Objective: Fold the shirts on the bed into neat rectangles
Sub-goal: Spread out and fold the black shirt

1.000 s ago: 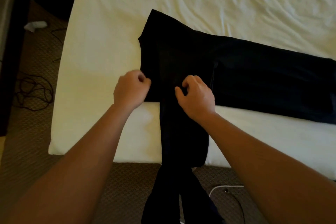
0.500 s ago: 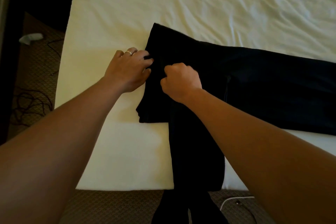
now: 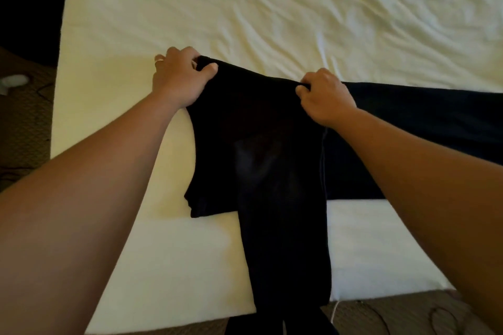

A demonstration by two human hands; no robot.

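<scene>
A black shirt (image 3: 261,144) lies across the near edge of the bed (image 3: 190,8), stretching off to the right. A long black part of it hangs over the mattress edge toward the floor. My left hand (image 3: 178,77) grips the shirt's far left corner, thumb on top of the cloth. My right hand (image 3: 325,96) pinches the far edge of the shirt a little to the right. The cloth between my hands is pulled taut.
The white sheet is wrinkled at the far right. Patterned carpet (image 3: 24,117) lies left of the bed, with a white object (image 3: 13,81) and dark cables on it. A white cable (image 3: 335,310) runs on the floor below the mattress edge.
Both hands moved away from me and spread apart along the shirt's far edge. The view shifted closer over the bed.
</scene>
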